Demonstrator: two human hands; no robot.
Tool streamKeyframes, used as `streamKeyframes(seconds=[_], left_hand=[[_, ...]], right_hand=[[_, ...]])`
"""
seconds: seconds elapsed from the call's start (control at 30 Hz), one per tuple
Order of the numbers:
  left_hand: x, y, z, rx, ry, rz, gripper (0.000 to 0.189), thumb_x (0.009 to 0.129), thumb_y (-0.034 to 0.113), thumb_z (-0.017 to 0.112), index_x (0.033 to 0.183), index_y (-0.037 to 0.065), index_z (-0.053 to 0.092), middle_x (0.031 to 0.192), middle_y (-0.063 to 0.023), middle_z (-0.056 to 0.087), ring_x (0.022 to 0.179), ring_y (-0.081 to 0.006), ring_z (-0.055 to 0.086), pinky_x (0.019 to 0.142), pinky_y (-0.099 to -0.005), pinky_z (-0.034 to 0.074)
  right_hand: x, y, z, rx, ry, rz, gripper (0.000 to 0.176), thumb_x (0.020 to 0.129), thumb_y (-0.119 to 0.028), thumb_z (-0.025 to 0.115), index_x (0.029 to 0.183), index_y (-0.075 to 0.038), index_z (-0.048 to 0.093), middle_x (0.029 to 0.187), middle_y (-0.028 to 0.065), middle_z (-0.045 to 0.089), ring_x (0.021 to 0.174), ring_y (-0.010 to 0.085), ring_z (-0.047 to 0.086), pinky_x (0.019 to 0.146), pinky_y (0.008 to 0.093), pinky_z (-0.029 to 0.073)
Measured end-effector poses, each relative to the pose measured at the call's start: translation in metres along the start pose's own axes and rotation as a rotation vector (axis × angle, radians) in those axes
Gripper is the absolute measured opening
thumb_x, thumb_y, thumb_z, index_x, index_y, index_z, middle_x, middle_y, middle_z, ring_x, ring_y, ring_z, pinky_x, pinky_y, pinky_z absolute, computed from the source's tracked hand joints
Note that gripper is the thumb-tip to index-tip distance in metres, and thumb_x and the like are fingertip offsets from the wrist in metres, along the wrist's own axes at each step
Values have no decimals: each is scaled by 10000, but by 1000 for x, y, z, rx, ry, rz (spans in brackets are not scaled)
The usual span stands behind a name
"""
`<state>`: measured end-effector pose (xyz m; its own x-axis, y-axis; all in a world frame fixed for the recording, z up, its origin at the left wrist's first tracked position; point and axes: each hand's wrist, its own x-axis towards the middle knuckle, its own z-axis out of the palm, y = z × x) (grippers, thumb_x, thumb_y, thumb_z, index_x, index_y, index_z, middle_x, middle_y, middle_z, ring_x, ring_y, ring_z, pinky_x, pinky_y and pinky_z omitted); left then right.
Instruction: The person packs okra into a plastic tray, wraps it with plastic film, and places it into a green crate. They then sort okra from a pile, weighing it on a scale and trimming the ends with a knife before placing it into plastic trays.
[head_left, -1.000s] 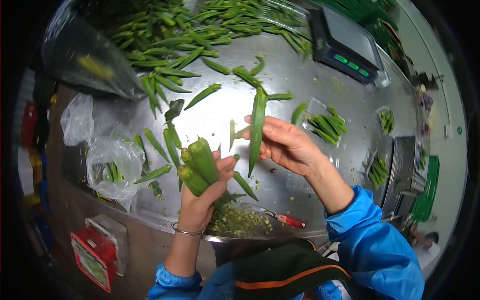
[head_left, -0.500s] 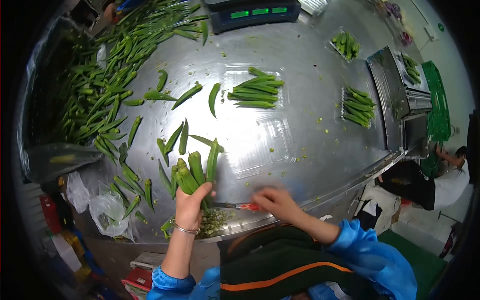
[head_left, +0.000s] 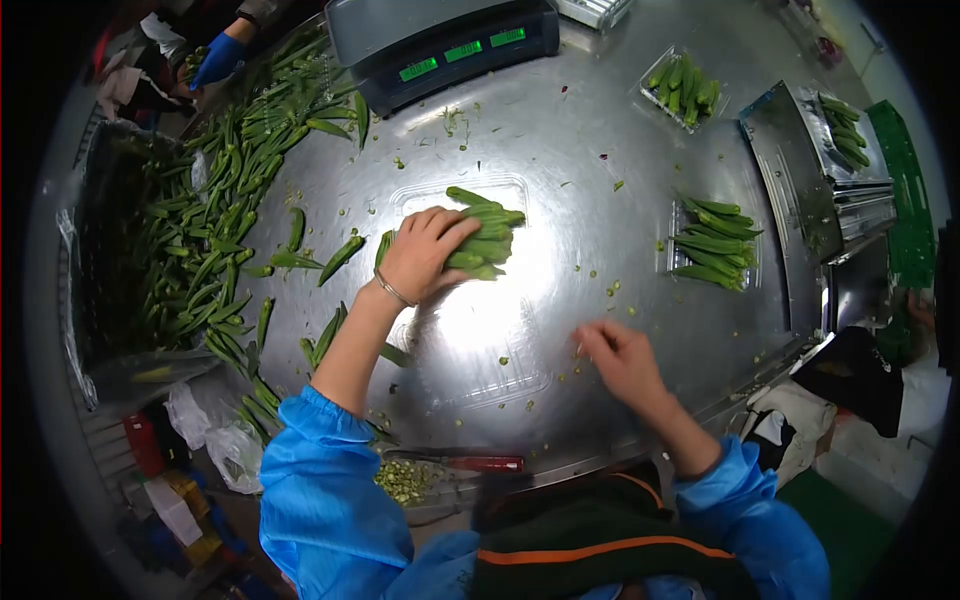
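My left hand (head_left: 425, 255), with a bangle at the wrist, is laid over a row of okra (head_left: 487, 240), its fingers wrapped around the near side. The pods lie in a clear plastic tray (head_left: 415, 190). My palm hides part of them. To the right, my right hand (head_left: 618, 358) hovers over the steel table with fingers curled in and nothing visible in them. A red-handled knife (head_left: 485, 463) lies near the table's front edge, beside a pile of cut okra ends (head_left: 405, 482). Another clear tray (head_left: 490, 370) sits between my hands.
A scale (head_left: 440, 60) with green displays stands at the back. Loose okra (head_left: 225, 200) is heaped on the left. Filled okra trays (head_left: 715, 240) (head_left: 685, 90) are on the right, near a metal box (head_left: 790, 200). A co-worker's blue-gloved hand (head_left: 215, 62) shows at top left.
My left hand has moved from the front edge up to the tray, carrying okra onto the row there. My right hand has released the knife and moved away from it.
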<state>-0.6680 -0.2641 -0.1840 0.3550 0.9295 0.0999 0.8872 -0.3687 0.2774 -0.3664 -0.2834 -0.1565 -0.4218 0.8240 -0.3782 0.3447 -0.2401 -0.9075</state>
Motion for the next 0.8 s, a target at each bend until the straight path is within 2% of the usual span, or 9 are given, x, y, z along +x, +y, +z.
streamKeyframes(seconds=[0.1,0.23,0.3,0.4,0.53,0.6,0.67,0.73,0.8], left_hand=[[-7,0,7,-10,-48,-115,793,609,437,709,1283,170,390,1252,-80,413,1158,-297,371,956,-427,310],[-10,0,-1,19,-21,-158,860,593,517,695,1297,139,377,1280,-106,387,1174,-324,354,969,-446,291],[-20,1,-8,-14,-29,-241,792,635,398,728,1296,137,380,1279,-126,398,1169,-315,359,982,-420,286],[-59,-25,14,-142,315,-752,490,802,142,612,1248,64,426,1158,-134,480,1000,-225,510,841,-321,426],[-77,-31,25,-298,173,-827,460,789,37,580,1228,56,446,999,-82,527,822,-150,528,726,-260,462],[-81,-31,27,-466,207,-981,453,775,22,579,1209,51,455,982,-95,525,818,-167,519,732,-276,455],[-89,-32,27,-629,249,-1137,446,761,8,579,1189,45,463,965,-109,523,814,-183,511,737,-292,447],[-117,-33,29,140,333,-952,403,768,23,594,1156,41,485,915,-93,528,733,-176,511,685,-289,450],[-125,-5,7,87,354,-974,364,774,35,601,1126,36,504,900,-92,534,710,-179,517,670,-285,452]], right_hand=[[48,5,-7,-16,25,-122,157,847,-142,563,927,-15,610,747,55,586,616,96,527,554,233,425],[109,8,3,15,53,-176,262,833,-125,554,1070,-12,545,902,96,592,635,119,547,595,253,448],[129,8,10,41,56,-213,310,824,-121,553,1110,-8,516,947,115,589,634,128,552,610,265,455],[145,2,16,-127,-97,-78,409,797,-126,528,1179,-5,448,838,155,609,696,261,594,682,355,466],[146,12,30,-394,-100,-77,416,803,-98,538,1192,4,430,694,74,561,593,147,555,523,278,446],[150,12,30,-269,-145,80,394,777,-136,522,1151,-35,457,765,142,626,718,303,600,691,391,468],[151,13,25,-331,-111,54,396,767,-145,529,1144,-43,461,729,132,620,704,300,598,679,393,468],[151,19,15,-400,-56,20,429,741,-165,545,1148,-59,466,629,107,591,653,289,589,630,397,462],[150,23,-2,-428,-91,-19,408,765,-157,555,1149,-43,478,654,105,595,618,265,573,599,365,449]])
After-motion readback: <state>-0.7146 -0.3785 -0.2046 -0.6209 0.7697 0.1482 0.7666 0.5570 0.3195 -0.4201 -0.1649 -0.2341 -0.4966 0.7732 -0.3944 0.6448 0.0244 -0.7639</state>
